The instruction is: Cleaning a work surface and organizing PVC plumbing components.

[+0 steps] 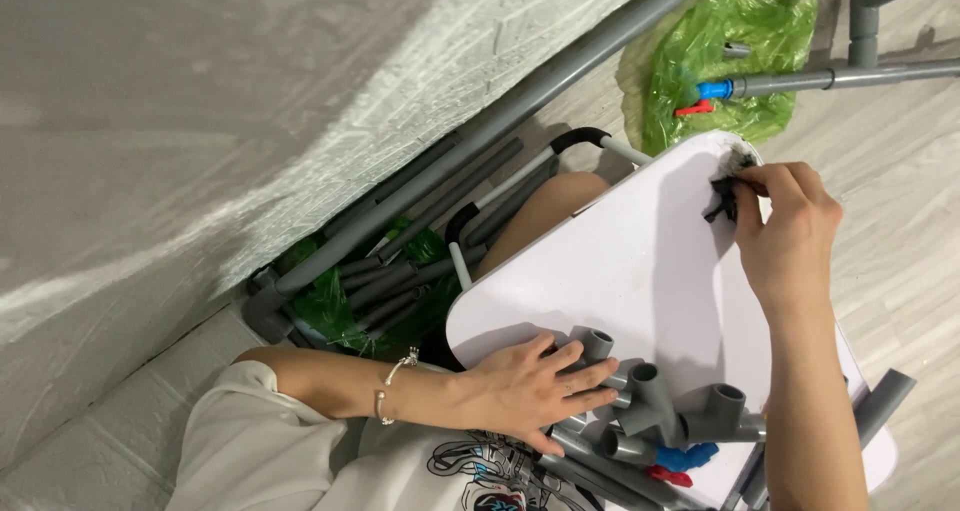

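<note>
A cluster of grey pipe fittings (650, 401), tees and elbows joined to short lengths of pipe, lies on the near edge of a small white folding table (620, 261). The left hand (530, 386) rests on top of that cluster, fingers spread and flat, pressing on the fittings rather than curled round any one of them. The long run of the assembly goes off to the right and slightly nearer from under that palm, so the open sockets stand up just to the right of the fingertips. A blue valve piece (687, 458) with a red handle (668, 476) lies at the near end of the fittings.

The right hand (785, 231) is at the far right corner of the table, well apart from the fittings, its fingers pinched on a small black object (722, 204) at the table's chipped edge; what that object is I cannot make out. The left hand is much the nearer to the fittings, touching them.

Beyond the table, more grey pipes (420, 261) lie bundled on a green plastic bag (330, 306) against the pale wall. Another green bag (740, 51) sits at the far right on the wooden floor, with a long pipe and blue valve (715, 89) across it.
</note>
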